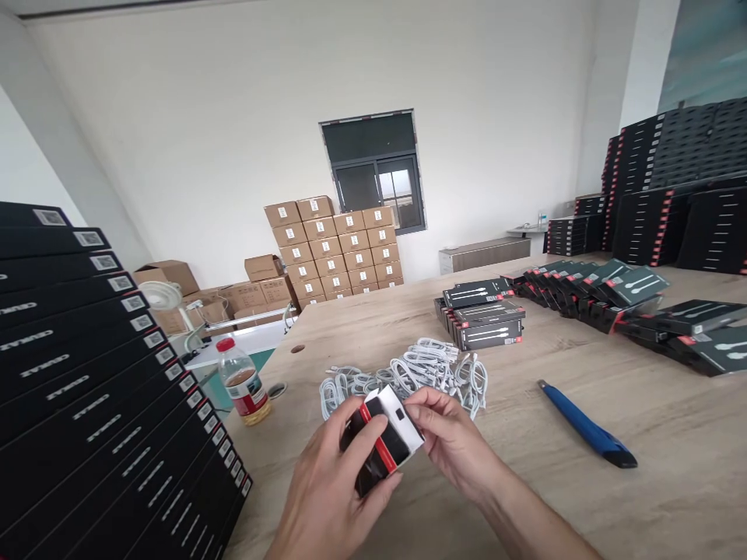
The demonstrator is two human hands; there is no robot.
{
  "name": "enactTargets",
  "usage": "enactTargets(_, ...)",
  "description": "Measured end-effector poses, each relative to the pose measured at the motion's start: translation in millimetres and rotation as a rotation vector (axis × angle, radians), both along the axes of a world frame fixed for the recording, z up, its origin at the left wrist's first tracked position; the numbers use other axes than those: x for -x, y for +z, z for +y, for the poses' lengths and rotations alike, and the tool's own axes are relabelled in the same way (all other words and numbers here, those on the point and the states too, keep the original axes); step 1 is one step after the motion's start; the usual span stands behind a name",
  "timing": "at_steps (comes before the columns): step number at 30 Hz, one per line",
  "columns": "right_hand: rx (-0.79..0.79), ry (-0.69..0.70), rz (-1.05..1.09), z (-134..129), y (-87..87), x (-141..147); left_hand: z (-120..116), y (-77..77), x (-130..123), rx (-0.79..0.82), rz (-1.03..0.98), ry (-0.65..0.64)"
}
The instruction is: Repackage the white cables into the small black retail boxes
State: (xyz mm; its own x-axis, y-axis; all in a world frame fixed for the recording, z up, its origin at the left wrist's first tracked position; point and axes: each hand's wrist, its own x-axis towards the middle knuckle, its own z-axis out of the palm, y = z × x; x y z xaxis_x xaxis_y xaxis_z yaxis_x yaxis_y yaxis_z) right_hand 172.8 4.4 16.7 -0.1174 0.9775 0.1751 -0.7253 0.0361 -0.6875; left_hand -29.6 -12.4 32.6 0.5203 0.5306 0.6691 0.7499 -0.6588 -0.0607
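Note:
A small black cable box [382, 447] with a red band is tilted above the table, its white-lined end flap open toward the back. My left hand [335, 474] wraps round the box from the left, fingers on top and thumb below. At the open end, my right hand [447, 428] pinches the edge of the flap between thumb and fingers. Just behind both hands lies a heap of coiled white cables [420, 365], partly covered by the box and fingers.
Packed cable boxes [487, 315] and a longer row of boxes [589, 288] lie at the back right. A blue utility knife [587, 424] rests at right. At left stand a tall stack of black boxes [110, 389] and a red-capped bottle [242, 381]. Cartons [332, 249] stand by the wall.

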Motion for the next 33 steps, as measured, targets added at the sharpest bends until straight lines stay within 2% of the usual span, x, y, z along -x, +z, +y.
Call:
enactTargets(3,-0.080,-0.087,-0.111,1.3,-1.8,0.7,4.9,-5.7,-3.0,0.026,-0.228,0.076)
enactTargets(7,-0.256,-0.231,-0.391,-6.9,-8.4,5.2,14.3,-17.2,-7.6,0.163,-0.578,0.157)
enactTargets(11,-0.475,-0.359,-0.656,-19.2,-19.1,11.5,17.1,-27.1,-13.1,0.280,-0.752,0.120)
enactTargets(15,-0.557,-0.427,-0.816,-21.9,-27.7,16.8,10.6,-28.8,-15.8,0.327,-0.847,0.005)
enactTargets(19,-0.606,-0.574,-0.850,-17.5,-30.5,17.4,3.5,-23.5,-17.8,0.349,-0.979,-0.110)
enactTargets(22,-0.676,-0.651,-0.867,-16.6,-26.2,13.9,0.8,-19.3,-18.2,0.389,-1.025,-0.172)
enactTargets(28,-0.743,-0.702,-0.877,-19.1,-14.8,8.6,-1.4,-14.3,-11.8,0.435,-0.989,-0.217)
enactTargets(33,-0.671,-0.698,-0.801,-21.7,-21.7,11.6,-4.0,-10.1,-9.6,0.495,-1.072,-0.334)
